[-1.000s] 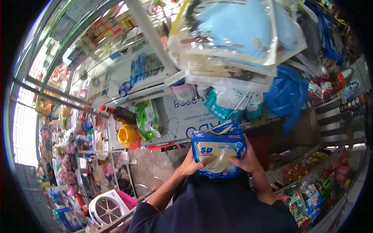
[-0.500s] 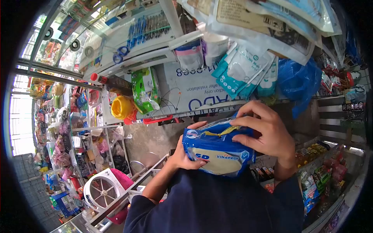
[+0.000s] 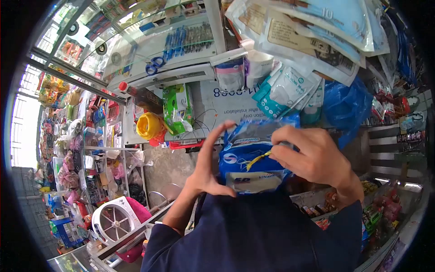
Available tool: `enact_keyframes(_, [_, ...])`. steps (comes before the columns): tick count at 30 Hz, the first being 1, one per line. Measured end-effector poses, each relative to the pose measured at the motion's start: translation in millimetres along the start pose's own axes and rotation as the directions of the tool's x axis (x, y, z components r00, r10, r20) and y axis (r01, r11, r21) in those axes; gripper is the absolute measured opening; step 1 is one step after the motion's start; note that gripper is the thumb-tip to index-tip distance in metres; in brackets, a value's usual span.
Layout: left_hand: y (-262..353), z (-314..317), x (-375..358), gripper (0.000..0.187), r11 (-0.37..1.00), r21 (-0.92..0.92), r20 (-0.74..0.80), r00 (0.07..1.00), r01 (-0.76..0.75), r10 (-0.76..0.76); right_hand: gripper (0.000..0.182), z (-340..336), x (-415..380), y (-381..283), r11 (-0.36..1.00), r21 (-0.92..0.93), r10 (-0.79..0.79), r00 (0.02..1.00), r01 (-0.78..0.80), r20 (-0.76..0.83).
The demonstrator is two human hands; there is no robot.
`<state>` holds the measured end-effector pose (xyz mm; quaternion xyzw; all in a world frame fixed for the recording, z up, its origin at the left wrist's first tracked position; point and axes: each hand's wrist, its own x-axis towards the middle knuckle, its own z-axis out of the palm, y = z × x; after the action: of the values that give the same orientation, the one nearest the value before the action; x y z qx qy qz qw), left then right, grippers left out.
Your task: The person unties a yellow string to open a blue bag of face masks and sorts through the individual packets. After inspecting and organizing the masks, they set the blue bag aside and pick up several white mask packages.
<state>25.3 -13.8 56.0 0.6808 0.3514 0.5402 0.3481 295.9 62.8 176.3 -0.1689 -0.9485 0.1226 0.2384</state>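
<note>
A blue plastic pack [image 3: 253, 179] with a clear window and "VINAPRO" lettering is held in front of my chest; its kind of contents I cannot make out. A thin yellow tie [image 3: 257, 160] lies across its upper side. My left hand [image 3: 204, 170] spans the pack's left end, thumb at the lower edge and fingers at the far upper corner, with a gap at the palm. At the pack's right, my right hand [image 3: 306, 156] has its fingers curled, thumb and fingertips pinching the end of the yellow tie.
Beyond the pack, a counter [image 3: 206, 97] bears a green packet [image 3: 177, 109], a dark bottle [image 3: 145, 99], a yellow roll [image 3: 149, 126], teal-and-white packets [image 3: 287, 90] and a blue bag [image 3: 346, 104]. Large plastic pouches [image 3: 312, 43] overhang it. A white fan [image 3: 116, 222] stands lower left.
The pack has tipped so more of its top faces me. My left hand has opened wider around its end. My right fingers have drawn together at the yellow tie.
</note>
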Motion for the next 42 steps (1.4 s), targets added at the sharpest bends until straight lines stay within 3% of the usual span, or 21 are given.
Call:
enact_keyframes(2, [22.6, -18.2, 25.3, 0.106, 0.954, 0.252, -0.032, 0.983, -0.165, 0.179, 0.017, -0.4, 3.6, 0.1, 0.999, -0.029, -0.033, 0.999, 0.033, -0.014])
enact_keyframes(3, [41.7, -17.8, 33.2, 0.074, 0.844, 0.510, -0.037, 0.976, -0.168, 0.216, 0.014, 1.5, 5.5, 1.2, 0.998, -0.041, -0.043, 0.999, 0.043, -0.022])
enact_keyframes(6, [72.8, -18.4, 62.8, 0.050, 0.681, 0.698, 0.221, 0.971, -0.223, 0.091, 0.012, -0.4, 11.0, 2.5, 0.996, -0.070, -0.054, 0.998, 0.052, -0.027])
enact_keyframes(7, [77.1, -14.0, 76.0, 0.033, 0.695, 0.693, 0.203, 0.977, -0.191, 0.066, 0.012, -1.3, 12.4, 2.6, 0.996, -0.077, -0.054, 0.998, 0.052, -0.025])
enact_keyframes(10, [70.5, -13.7, 86.6, 0.030, 0.633, 0.707, 0.367, 0.929, -0.315, 0.052, 0.012, 4.7, 12.4, 4.8, 0.996, -0.067, -0.056, 0.996, 0.051, -0.070])
enact_keyframes(12, [67.4, -12.0, 86.0, 0.019, 0.579, 0.691, 0.506, 0.861, -0.432, 0.039, 0.012, 6.1, 9.0, 6.6, 0.999, -0.022, -0.025, 1.000, 0.025, -0.011])
enact_keyframes(14, [61.9, -11.0, 84.8, 0.018, 0.562, 0.668, 0.628, 0.775, -0.488, -0.072, 0.011, 8.7, 6.0, 10.1, 1.000, -0.001, 0.013, 0.999, -0.013, 0.044])
enact_keyframes(17, [61.5, -11.1, 90.2, 0.024, 0.652, 0.565, 0.708, 0.703, -0.506, -0.067, 0.016, 16.9, -1.7, 16.5, 0.999, -0.023, 0.038, 0.994, -0.036, 0.098])
enact_keyframes(20, [55.6, -8.8, 90.7, 0.020, 0.793, 0.415, 0.670, 0.740, -0.446, 0.065, 0.020, 10.5, 0.6, 14.1, 0.998, -0.024, 0.059, 0.979, -0.056, 0.193])
enact_keyframes(26, [68.6, -8.5, 108.1, 0.018, 0.784, 0.344, 0.620, 0.752, -0.516, 0.223, 0.018, 4.3, 7.0, 13.5, 1.000, 0.001, 0.015, 0.947, -0.016, 0.322])
enact_keyframes(29, [82.1, -15.1, 114.4, 0.019, 0.762, 0.450, 0.613, 0.782, -0.466, 0.116, 0.017, 2.0, 13.8, 18.4, 0.988, 0.144, -0.089, 0.965, 0.054, 0.247])
enact_keyframes(32, [88.7, -22.3, 123.8, 0.020, 0.809, 0.424, 0.612, 0.787, -0.407, 0.075, 0.016, 2.4, 19.1, 17.2, 0.986, 0.117, -0.138, 0.966, 0.115, 0.218])
enact_keyframes(38, [75.0, -31.3, 124.6, 0.016, 0.888, 0.279, 0.651, 0.752, -0.365, 0.104, 0.016, 5.5, 24.6, 15.4, 0.981, -0.033, -0.184, 0.970, 0.191, 0.158])
enact_keyframes(42, [75.9, -38.5, 126.2, 0.014, 0.923, 0.194, 0.692, 0.713, -0.332, 0.111, 0.017, -0.8, 30.9, 13.0, 0.934, -0.160, -0.309, 0.947, 0.320, 0.093])
